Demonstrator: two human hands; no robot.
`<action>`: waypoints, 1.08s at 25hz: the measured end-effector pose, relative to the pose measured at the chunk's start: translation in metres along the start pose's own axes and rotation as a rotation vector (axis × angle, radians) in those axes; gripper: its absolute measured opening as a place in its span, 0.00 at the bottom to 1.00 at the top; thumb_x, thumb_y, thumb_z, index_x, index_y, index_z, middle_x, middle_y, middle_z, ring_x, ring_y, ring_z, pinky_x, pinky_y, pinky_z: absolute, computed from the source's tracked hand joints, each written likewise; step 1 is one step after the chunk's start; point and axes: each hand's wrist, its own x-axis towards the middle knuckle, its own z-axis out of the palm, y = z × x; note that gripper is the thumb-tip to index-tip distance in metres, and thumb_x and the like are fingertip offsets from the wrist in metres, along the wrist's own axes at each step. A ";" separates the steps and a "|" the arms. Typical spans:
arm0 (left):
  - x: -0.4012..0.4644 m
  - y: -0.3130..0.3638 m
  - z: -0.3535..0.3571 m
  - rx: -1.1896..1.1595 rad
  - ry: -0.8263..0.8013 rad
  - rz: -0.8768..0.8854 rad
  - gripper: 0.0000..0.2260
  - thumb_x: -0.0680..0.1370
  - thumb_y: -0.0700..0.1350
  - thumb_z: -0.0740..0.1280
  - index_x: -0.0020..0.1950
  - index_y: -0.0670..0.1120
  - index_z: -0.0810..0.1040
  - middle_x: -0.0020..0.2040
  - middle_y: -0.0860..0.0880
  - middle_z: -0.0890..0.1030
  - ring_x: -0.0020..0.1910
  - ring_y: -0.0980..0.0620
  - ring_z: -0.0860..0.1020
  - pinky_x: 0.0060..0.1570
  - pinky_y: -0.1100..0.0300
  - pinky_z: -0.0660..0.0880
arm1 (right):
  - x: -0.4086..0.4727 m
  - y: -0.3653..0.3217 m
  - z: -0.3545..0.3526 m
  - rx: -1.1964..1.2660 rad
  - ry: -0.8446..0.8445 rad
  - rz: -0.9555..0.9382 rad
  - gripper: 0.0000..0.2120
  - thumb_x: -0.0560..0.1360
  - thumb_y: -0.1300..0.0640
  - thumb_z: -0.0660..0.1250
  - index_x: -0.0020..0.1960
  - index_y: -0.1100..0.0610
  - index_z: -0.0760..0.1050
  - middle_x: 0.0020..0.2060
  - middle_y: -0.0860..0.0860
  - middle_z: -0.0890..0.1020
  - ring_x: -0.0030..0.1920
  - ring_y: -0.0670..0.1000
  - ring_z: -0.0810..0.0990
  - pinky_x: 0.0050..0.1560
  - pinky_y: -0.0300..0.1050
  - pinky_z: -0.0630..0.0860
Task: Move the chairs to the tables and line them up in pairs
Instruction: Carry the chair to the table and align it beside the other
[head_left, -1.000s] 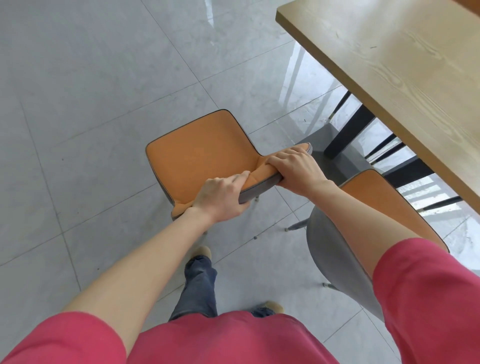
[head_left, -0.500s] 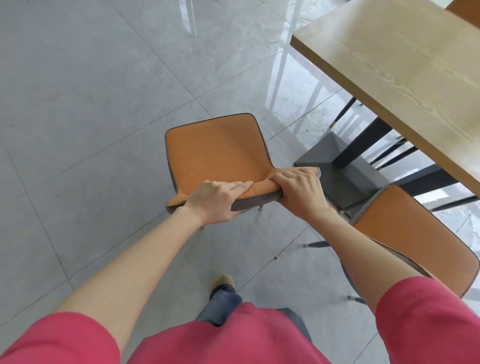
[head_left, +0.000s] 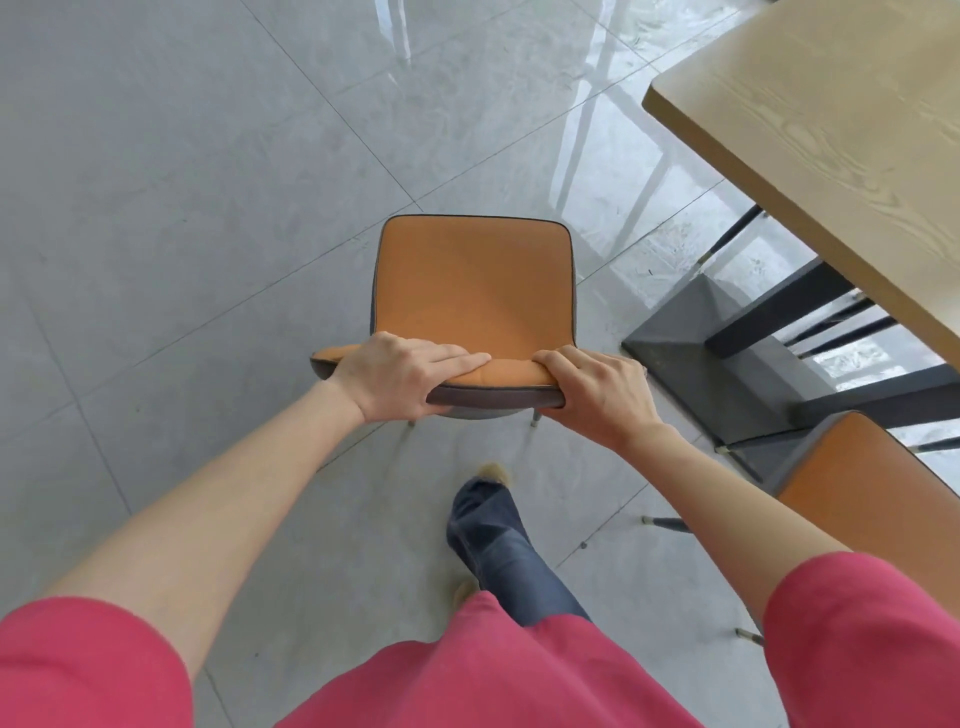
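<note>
While both hands clamp the top edge of its backrest, the orange chair stands on the grey tiled floor, seat pointing away from the person and well out to the left of the wooden surface. Left hand grips the left part of that backrest, fingers laid flat along the orange padding and thumb tucked under the grey shell; right hand grips the right corner, fingers curled over the top. Look right of the chair: the dark grey pedestal base of the surface sits on the floor, close beside the chair's right side, with black slanted legs rising from it up under the tabletop. Nearer the person than that base, a second orange chair pokes in from the right edge, its thin legs planted just beside the base. Behind the held chair, a denim trouser leg and a tan shoe step forward onto the tiles, and pink sleeves fill the lower corners.
</note>
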 end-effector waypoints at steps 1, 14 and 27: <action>0.005 -0.014 -0.001 0.013 -0.006 -0.009 0.23 0.67 0.52 0.70 0.61 0.50 0.75 0.46 0.51 0.86 0.34 0.52 0.85 0.21 0.59 0.78 | 0.013 0.003 0.003 -0.008 0.007 0.001 0.14 0.59 0.55 0.74 0.44 0.56 0.82 0.30 0.49 0.82 0.27 0.52 0.81 0.22 0.36 0.69; 0.099 -0.110 -0.016 -0.074 -0.275 -0.522 0.23 0.75 0.51 0.65 0.70 0.54 0.67 0.65 0.54 0.77 0.63 0.49 0.75 0.58 0.54 0.71 | 0.142 0.063 0.021 -0.056 0.001 0.117 0.18 0.55 0.54 0.80 0.43 0.56 0.81 0.31 0.49 0.83 0.26 0.54 0.81 0.21 0.36 0.68; 0.080 -0.115 -0.023 -0.122 -0.424 -0.328 0.25 0.77 0.43 0.64 0.74 0.52 0.62 0.68 0.52 0.73 0.67 0.49 0.72 0.63 0.55 0.68 | 0.128 0.004 0.022 -0.119 -0.060 0.488 0.13 0.58 0.58 0.76 0.39 0.59 0.78 0.29 0.53 0.83 0.30 0.58 0.81 0.34 0.45 0.75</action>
